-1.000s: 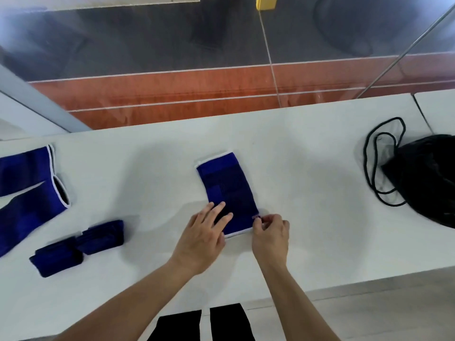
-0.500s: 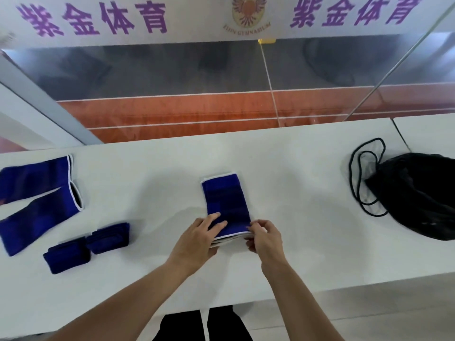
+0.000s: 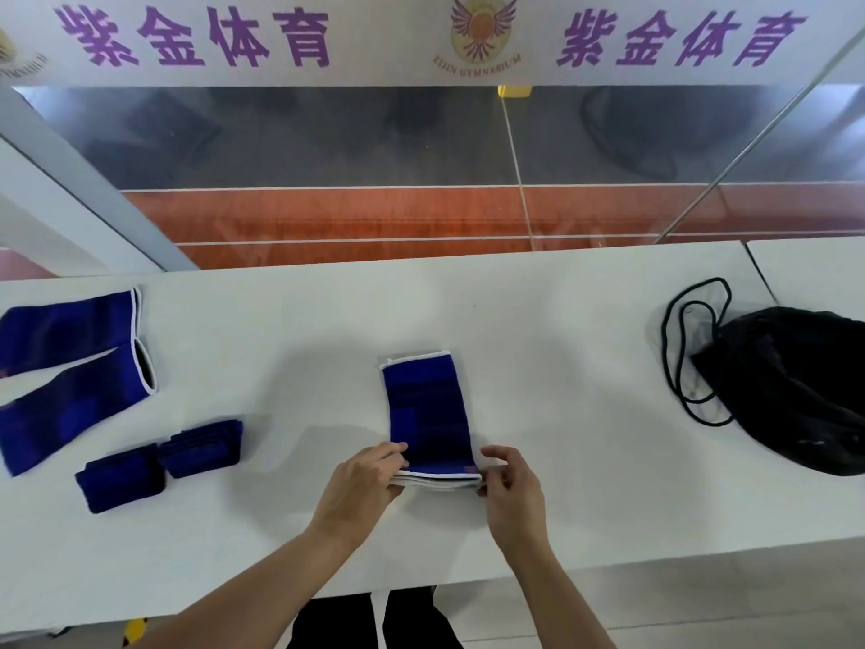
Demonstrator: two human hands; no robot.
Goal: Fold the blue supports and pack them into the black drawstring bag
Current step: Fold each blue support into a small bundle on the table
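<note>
- Gripping the near edge of the blue support (image 3: 426, 414) at lower centre of the frame, both hands work together; the near white-trimmed edge is raised slightly off the white table (image 3: 561, 367).
- Left hand (image 3: 362, 484): fingers curled onto the near left corner of the support, fingertips on top of the fabric, clamped on that corner.
- Right hand (image 3: 512, 489): thumb and fingers pinch the near right corner of the same support; the upper fingers are loosely bent above it.
- The support lies lengthwise away from the person, its far white-trimmed end flat on the table.
- Two folded supports (image 3: 159, 463) sit side by side, touching, at lower left of the frame, well apart from the hands.
- Two unfolded supports (image 3: 70, 363) lie flat at the left edge of the frame, beyond the folded pair, open white-trimmed ends pointing toward the centre; both are cut off by the frame edge.
- The black drawstring bag (image 3: 795, 391) lies slumped at the right edge of the frame, well apart from the held support; whether its mouth is open I cannot tell.
- Its black cord (image 3: 674, 353) lies in loops on the table just left of the bag.
- Beyond the table, a glass pane (image 3: 327, 180) shows a red and grey floor.
- A white banner (image 3: 421, 39) with purple characters and a winged emblem spans the top of the frame.
</note>
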